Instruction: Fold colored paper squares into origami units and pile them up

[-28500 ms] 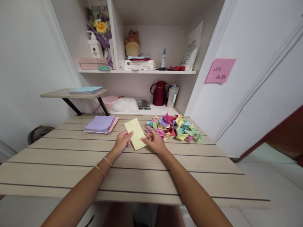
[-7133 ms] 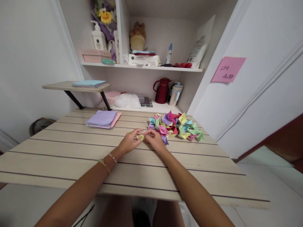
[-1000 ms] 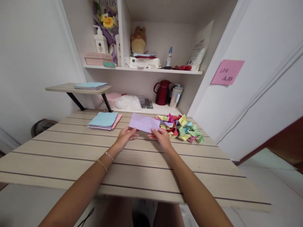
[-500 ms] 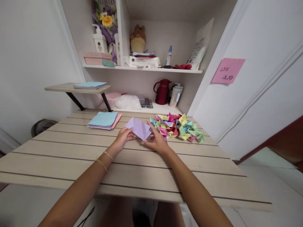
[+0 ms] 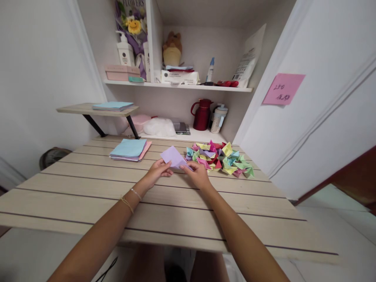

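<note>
Left hand (image 5: 159, 172): I see it pinching a flat, angular lilac paper sheet (image 5: 172, 156).
Right hand (image 5: 197, 174): gripping the sheet's right end.
Multicoloured folded-paper pile (image 5: 226, 161): beyond, rightward of right hand.

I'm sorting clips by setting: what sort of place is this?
Probably a desk in a home or dorm room: a slatted desktop stands against white shelves holding a plush toy, and a red jug sits beneath.
</note>
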Motion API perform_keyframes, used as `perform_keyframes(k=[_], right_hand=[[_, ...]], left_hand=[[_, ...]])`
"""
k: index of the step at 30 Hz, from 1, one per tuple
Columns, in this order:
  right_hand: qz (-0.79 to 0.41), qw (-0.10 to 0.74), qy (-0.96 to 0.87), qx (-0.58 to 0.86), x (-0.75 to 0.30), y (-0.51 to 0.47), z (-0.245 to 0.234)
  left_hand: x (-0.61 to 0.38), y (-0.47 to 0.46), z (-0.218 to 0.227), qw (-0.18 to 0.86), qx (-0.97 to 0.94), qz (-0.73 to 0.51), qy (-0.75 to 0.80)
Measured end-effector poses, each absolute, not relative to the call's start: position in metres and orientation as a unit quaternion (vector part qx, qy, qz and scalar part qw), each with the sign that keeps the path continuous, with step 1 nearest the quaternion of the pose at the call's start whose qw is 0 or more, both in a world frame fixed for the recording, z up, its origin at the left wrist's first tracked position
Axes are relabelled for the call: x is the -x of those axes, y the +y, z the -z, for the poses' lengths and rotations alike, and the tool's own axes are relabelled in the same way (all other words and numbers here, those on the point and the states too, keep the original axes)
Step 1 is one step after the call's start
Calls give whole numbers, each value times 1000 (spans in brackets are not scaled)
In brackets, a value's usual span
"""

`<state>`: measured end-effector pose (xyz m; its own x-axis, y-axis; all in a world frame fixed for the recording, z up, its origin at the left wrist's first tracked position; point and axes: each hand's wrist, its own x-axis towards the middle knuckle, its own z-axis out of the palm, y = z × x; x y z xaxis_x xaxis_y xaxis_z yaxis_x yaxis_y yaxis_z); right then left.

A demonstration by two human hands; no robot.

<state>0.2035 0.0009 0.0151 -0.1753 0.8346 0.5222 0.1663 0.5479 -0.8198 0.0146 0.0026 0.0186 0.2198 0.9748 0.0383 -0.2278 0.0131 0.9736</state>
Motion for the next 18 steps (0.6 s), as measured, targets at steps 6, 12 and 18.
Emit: perform_keyframes(k=[6, 12, 18], right_hand=[[-475, 559, -590, 338, -190, 2, -3], [-517, 534, -565, 358, -186, 2, 1], [-501, 481, -592, 409, -185, -3, 2]], left_hand=[[-22, -1, -15, 567, -544, -478, 392], [-18, 5, -10, 564, -527, -485, 411], [-18, 3, -14, 619, -463, -532, 346]])
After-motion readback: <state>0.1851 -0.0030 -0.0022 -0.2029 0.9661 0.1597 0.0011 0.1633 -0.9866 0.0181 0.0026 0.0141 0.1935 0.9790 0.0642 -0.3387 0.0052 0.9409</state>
